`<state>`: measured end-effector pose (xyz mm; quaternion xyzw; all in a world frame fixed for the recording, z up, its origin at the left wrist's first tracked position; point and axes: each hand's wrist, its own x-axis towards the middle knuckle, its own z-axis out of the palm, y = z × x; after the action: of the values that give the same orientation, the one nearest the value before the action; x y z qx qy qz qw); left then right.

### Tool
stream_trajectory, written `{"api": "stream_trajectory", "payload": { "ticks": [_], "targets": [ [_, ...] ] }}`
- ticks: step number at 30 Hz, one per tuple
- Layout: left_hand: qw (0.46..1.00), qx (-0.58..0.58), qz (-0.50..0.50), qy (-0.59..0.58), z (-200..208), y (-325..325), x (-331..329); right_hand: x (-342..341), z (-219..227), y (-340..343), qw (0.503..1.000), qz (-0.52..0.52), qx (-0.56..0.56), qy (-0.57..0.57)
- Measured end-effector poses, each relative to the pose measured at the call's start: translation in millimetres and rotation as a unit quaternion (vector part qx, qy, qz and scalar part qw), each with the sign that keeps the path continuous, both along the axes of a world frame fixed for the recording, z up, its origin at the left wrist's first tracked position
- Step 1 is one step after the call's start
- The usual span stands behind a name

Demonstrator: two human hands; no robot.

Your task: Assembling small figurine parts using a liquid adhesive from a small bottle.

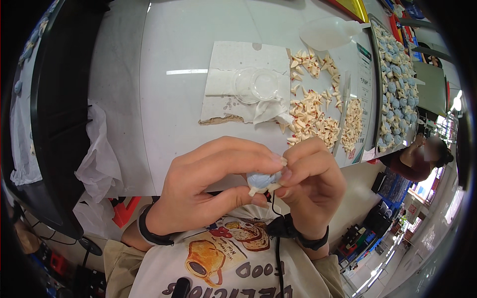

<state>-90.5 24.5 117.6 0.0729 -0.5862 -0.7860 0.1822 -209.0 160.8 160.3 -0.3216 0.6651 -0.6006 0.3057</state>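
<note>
Close to my chest, at the table's near edge, I hold a small blue and cream figurine [262, 180]. My left hand [201, 174] has it between thumb and fingers. My right hand [316, 185] pinches at its right side, fingertips touching it; a small cream bit shows there. The fingers partly cover the figurine. Beyond my hands lies a heap of small cream pointed pieces [312, 116], some with red marks. To its left a clear round plastic cup [264, 83] and a crumpled white tissue [272, 111] rest on a torn piece of cardboard [231, 55].
On the right a tray [376, 94] carries many blue and cream figurines. A white squeeze bottle [325, 34] lies at the back. A black rack [59, 114] with white sheeting [99, 154] stands at left. Another person [412, 160] is at far right.
</note>
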Motion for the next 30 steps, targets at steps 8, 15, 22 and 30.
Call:
{"api": "stream_trajectory", "payload": {
  "ticks": [8, 15, 22, 30],
  "targets": [
    [0.993, -0.113, 0.004, -0.017, 4.1, -1.6, -0.1, 8.6, -2.9, 2.9, 0.984, -0.033, 0.024, 0.171],
    [0.989, -0.144, 0.000, -0.037, 7.0, -0.2, -2.0, 7.3, 8.7, 2.4, 0.980, -0.034, 0.045, 0.193],
    [0.987, -0.158, 0.008, -0.011, 1.3, 1.9, -3.7, -42.8, 13.0, 24.7, 0.907, -0.106, 0.158, 0.375],
    [0.998, 0.010, 0.032, -0.057, -0.4, 12.3, 0.7, -56.3, 5.4, 15.5, 0.861, 0.020, 0.257, 0.439]
  ]
}}
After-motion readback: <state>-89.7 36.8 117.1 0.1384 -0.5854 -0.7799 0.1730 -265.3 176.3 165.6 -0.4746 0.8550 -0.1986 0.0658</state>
